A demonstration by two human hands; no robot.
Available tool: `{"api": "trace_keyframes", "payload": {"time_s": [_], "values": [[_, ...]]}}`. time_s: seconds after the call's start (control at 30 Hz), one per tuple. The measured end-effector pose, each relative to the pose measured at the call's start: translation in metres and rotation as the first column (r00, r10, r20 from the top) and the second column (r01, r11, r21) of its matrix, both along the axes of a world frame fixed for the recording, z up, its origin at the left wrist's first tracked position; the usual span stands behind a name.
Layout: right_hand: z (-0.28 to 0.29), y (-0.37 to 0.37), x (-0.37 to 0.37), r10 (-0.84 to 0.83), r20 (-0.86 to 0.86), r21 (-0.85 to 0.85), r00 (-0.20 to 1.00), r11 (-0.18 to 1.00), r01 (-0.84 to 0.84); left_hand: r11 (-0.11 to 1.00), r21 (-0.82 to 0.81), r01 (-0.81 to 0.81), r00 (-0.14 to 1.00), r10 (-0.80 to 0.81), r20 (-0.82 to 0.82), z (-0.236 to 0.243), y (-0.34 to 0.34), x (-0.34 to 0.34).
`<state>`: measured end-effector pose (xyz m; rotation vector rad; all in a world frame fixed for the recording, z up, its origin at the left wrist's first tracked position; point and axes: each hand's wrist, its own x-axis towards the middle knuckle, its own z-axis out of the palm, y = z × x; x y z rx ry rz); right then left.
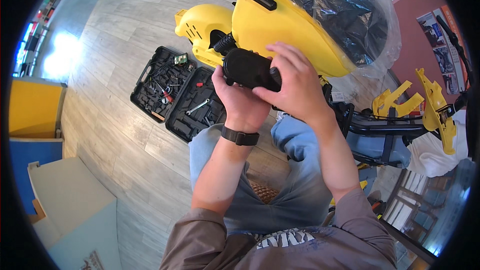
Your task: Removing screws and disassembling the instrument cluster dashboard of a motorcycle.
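Your two-handed grip holds the black part (248, 68): left hand (243, 101) wrapped from beneath, right hand (299, 86) closed around the right end, long axis running from left to right, yellow body (285, 25) just beyond.

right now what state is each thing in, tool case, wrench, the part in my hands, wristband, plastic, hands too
tool case: open, both halves spread on the floor
wrench: lying in the case
black rounded part: held up between both hands
left hand: grip under the part
right hand: grip on its right end
wristband: fastened
clear plastic: crumpled
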<state>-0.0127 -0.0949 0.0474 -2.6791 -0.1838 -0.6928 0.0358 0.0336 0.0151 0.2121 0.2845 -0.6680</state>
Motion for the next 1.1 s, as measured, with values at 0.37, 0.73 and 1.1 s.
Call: {"api": "trace_keyframes", "payload": {"time_s": [0.37,0.73,1.1], "values": [[0.002,0.005,0.002,0.006,-0.159,0.150,0.987,0.989,0.019,0.995,0.094,-0.033,0.997,0.039,-0.065,-0.013,-0.010,0.000],[0.005,0.004,0.000,0.027,-0.189,0.128,0.982,0.992,-0.003,0.995,0.100,-0.015,0.998,0.022,-0.065,-0.009,-0.009,-0.001],[0.004,0.001,0.001,0.016,-0.177,0.147,0.984,0.989,0.011,1.000,-0.003,0.008,1.000,-0.008,-0.026,-0.010,-0.011,-0.003]]}}
